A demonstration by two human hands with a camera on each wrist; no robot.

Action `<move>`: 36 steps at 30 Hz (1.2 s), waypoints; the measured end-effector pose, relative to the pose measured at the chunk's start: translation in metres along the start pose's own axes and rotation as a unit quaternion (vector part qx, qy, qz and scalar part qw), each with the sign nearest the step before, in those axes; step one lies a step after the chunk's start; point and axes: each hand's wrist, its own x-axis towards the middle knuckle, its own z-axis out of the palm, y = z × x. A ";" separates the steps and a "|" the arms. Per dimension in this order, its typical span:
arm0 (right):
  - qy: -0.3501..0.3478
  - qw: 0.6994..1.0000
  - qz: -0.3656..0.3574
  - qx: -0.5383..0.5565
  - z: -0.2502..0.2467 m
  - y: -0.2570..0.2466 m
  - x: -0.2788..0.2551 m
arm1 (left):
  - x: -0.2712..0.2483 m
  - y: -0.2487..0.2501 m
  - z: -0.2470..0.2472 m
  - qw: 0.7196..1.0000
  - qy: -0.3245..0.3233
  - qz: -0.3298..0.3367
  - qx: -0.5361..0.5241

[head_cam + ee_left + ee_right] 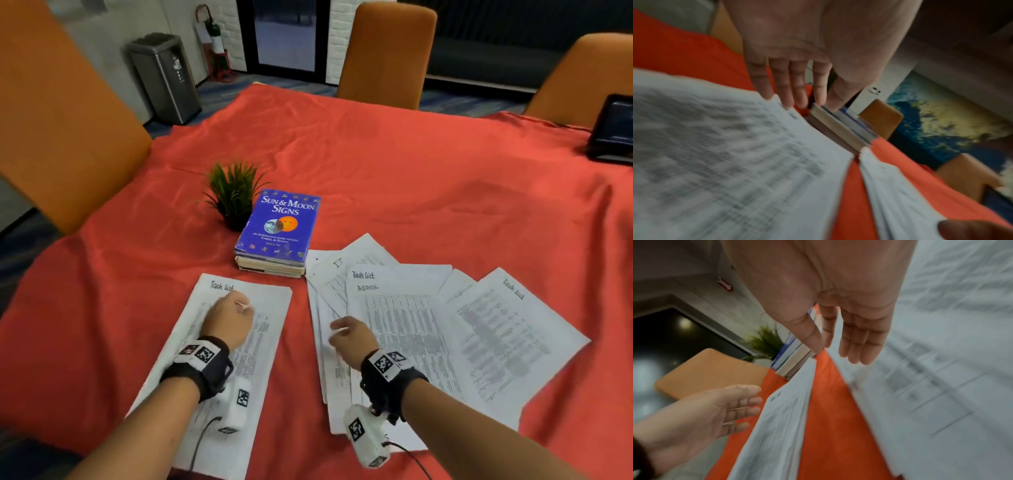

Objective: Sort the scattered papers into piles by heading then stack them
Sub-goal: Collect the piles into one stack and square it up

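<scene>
A pile of printed sheets headed "Task List" (222,359) lies on the red cloth at the front left. My left hand (228,316) hovers just over its upper part, fingers (789,84) straight and holding nothing. To the right, several sheets are fanned out: one marked "Task List ADMIN" (400,325), one marked "IT" (337,263) and another "Task List" sheet (513,335). My right hand (346,335) is above the left edge of this fan, its fingers (851,340) relaxed and empty. A strip of bare cloth separates the pile from the fan.
A stack of books with a blue cover on top (279,228) sits just behind the papers, with a small potted plant (234,195) beside it. A dark tablet (613,126) stands at the far right. Orange chairs (387,51) ring the red-clothed table (411,164).
</scene>
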 end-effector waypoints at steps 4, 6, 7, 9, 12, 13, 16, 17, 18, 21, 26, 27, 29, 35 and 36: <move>0.123 0.990 0.061 -0.035 -0.070 0.047 0.005 | -0.023 0.053 0.062 0.985 -0.161 0.025 -0.057; 0.187 0.974 0.120 -0.053 -0.103 0.074 0.002 | -0.036 0.071 0.091 0.972 -0.226 0.019 -0.065; 0.209 0.964 0.151 -0.068 -0.117 0.087 -0.002 | -0.043 0.077 0.103 0.964 -0.255 0.002 -0.073; 0.230 0.946 0.204 -0.104 -0.137 0.112 -0.009 | -0.051 0.083 0.124 0.954 -0.289 -0.025 -0.071; 0.210 0.948 0.217 -0.097 -0.153 0.127 -0.017 | -0.055 0.084 0.145 0.957 -0.282 -0.033 -0.053; 0.195 0.955 0.210 -0.073 -0.155 0.129 -0.018 | -0.058 0.088 0.147 0.959 -0.275 -0.037 -0.055; 0.180 0.967 0.173 -0.047 -0.153 0.128 -0.014 | -0.066 0.099 0.146 0.963 -0.259 -0.036 -0.064; 0.191 0.968 0.159 -0.042 -0.153 0.128 -0.013 | -0.066 0.100 0.147 0.965 -0.251 -0.039 -0.067; 0.206 0.967 0.146 -0.038 -0.152 0.127 -0.012 | -0.066 0.100 0.148 0.967 -0.242 -0.036 -0.070; 0.248 0.961 0.116 -0.034 -0.151 0.132 -0.010 | -0.061 0.091 0.152 0.969 -0.233 -0.042 -0.072; 0.304 0.945 0.115 0.023 -0.168 0.145 -0.015 | -0.066 0.083 0.153 0.969 -0.209 -0.074 -0.112; 0.314 0.941 0.119 0.037 -0.173 0.147 -0.016 | -0.066 0.082 0.152 0.967 -0.209 -0.083 -0.117; 0.332 0.931 0.131 0.074 -0.182 0.152 -0.016 | -0.064 0.079 0.150 0.964 -0.215 -0.092 -0.127; 0.316 0.935 0.093 0.128 -0.174 0.150 -0.019 | -0.062 0.076 0.146 0.953 -0.251 -0.100 -0.136; 0.306 0.938 0.086 0.137 -0.169 0.147 -0.018 | -0.061 0.076 0.146 0.951 -0.258 -0.097 -0.141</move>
